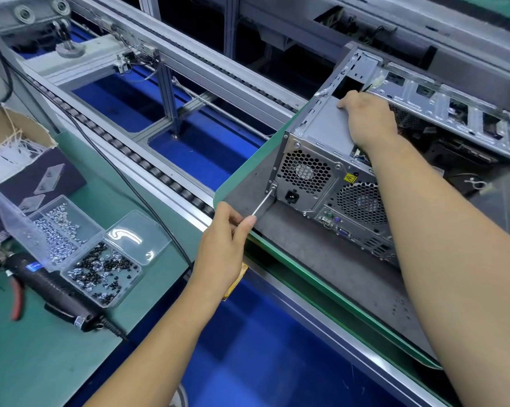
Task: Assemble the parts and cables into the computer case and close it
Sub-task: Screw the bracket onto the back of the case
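Grey steel computer case [321, 171] sat open on the pallet, left hand [223, 245] fingers pinching a screwdriver [264, 202] into its rear corner screw; right hand [365, 118] pressed flat on the power supply [330, 124], probably steadying it.

case [321, 124] top open | right hand [365, 118] over opening | pallet [306, 248] front bare

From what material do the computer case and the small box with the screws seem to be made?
The computer case looks like bare sheet metal, probably steel: dull grey, with punched vent holes and folded edges. The screw box looks like clear plastic: its screws show through the walls, and the open lid reflects light. Neither material can be confirmed by sight.
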Demonstrator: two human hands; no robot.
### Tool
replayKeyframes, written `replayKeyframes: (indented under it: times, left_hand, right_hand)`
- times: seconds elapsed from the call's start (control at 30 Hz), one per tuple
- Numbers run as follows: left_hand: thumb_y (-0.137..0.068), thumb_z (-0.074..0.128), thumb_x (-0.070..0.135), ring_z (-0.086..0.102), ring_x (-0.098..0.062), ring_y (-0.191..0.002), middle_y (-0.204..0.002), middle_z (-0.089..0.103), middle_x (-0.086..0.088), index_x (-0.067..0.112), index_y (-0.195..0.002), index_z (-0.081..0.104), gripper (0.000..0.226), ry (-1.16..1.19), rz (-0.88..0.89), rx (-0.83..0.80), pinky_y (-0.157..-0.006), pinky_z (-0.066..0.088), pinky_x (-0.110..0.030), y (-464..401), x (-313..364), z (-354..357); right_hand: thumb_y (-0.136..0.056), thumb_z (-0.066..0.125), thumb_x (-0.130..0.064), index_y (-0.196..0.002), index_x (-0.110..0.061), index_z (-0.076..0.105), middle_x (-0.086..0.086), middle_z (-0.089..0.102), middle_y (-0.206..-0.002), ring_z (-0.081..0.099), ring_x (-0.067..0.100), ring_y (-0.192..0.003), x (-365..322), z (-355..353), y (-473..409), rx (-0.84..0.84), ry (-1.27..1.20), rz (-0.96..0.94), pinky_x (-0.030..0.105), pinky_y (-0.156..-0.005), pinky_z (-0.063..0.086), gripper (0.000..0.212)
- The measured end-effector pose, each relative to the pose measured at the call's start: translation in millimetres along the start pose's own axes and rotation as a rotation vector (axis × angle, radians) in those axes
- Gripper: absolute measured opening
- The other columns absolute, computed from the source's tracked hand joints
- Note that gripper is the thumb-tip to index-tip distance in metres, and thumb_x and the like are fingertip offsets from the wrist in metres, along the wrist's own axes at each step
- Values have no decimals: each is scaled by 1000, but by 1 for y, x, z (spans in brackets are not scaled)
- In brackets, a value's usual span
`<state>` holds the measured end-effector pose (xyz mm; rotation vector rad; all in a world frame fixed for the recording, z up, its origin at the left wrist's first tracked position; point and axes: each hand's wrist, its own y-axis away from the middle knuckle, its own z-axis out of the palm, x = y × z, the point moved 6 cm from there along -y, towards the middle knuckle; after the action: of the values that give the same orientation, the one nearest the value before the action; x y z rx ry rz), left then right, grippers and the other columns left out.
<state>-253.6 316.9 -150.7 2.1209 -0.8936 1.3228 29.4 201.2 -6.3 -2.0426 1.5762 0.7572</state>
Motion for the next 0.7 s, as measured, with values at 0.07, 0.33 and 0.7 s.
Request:
replayKeyframes:
  times: [0.07,0.33,0.7]
  left_hand:
    - [-95,67,45,50,-5,-70,-77,57,5,24,-94,49,28,44,-11,-30,-60,42,-22,0,-1,1]
    - [-94,67,48,54,-4,-72,-77,60,11,28,-86,51,26,-94,-29,51,-59,43,-25,2,0,-5]
    - [-101,40,62,57,-17,-71,-70,59,5,25,-84,59,45,-250,-35,7,-56,39,-33,-2,4,-5]
  right_hand:
    - [-92,49,-46,-87,-29,64,0,60,-103,48,28,-98,0,0,0,1,-5,4,36,-78,31,23]
    - [-91,50,-47,-91,-29,65,0,59,-103,47,28,-97,0,0,0,11,-4,9,36,-78,30,23]
    - [-93,48,-46,-96,-29,67,1,57,-105,46,28,-98,1,1,-3,4,8,-4,35,-79,31,25]
